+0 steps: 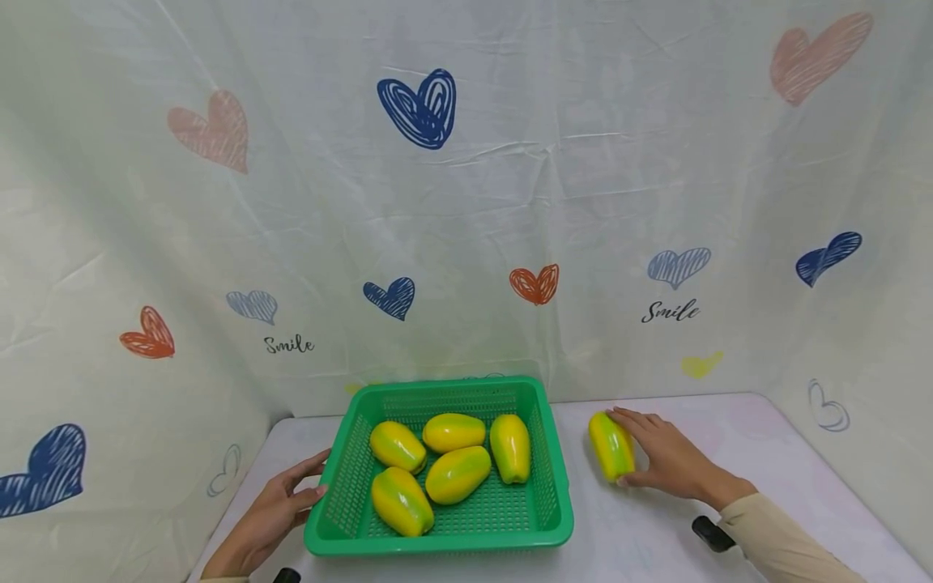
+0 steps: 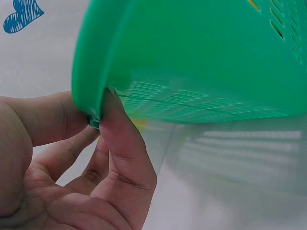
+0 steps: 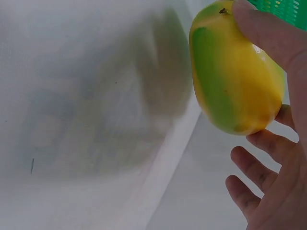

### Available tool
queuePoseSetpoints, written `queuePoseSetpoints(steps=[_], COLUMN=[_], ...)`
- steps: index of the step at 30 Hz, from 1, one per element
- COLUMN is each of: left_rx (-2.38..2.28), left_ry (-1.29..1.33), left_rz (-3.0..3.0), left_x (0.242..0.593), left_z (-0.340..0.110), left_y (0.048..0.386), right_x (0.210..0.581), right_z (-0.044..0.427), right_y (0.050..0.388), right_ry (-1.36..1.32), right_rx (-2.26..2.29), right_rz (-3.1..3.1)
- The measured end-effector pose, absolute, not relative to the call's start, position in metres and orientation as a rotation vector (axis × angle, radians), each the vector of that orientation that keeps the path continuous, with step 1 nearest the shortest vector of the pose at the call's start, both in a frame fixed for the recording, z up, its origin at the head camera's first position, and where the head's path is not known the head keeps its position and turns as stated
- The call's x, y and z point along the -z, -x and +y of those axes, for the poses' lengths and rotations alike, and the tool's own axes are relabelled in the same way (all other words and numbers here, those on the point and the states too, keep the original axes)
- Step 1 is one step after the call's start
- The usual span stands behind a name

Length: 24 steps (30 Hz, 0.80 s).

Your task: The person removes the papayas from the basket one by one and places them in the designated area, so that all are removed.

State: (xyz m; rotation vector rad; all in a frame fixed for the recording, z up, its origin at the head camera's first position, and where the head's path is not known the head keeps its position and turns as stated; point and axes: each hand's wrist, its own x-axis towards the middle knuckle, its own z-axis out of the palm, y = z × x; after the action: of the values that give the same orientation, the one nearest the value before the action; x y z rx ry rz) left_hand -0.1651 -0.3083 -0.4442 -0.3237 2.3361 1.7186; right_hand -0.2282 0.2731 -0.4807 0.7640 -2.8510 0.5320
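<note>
Right hand: thumb and fingers grasp a yellow-green papaya by its two ends.
Held papaya: right of the green basket, near it but apart; whether it touches the table cannot be told.
Its long axis: runs mostly near-to-far, far end leaning toward the basket; the dark-spotted end, by the thumb, points at the person.
Left hand: pinches the basket's left rim between thumb and finger.
Basket papayas: five inside, the rightmost lengthwise near-to-far, the farthest-middle one crosswise.
</note>
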Motion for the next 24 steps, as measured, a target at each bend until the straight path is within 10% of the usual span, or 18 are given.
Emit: queuePoseSetpoints(steps=[24], left_rx=[-1.724], left_ry=[0.332], left_rz=[2.337], left_x=[0.445], left_z=[-0.307], left_y=[0.164], right_x=[0.492], right_z=[0.278], right_y=[0.226], right_ry=[-0.748], right_rx=[-0.587], right_rz=[-2.895])
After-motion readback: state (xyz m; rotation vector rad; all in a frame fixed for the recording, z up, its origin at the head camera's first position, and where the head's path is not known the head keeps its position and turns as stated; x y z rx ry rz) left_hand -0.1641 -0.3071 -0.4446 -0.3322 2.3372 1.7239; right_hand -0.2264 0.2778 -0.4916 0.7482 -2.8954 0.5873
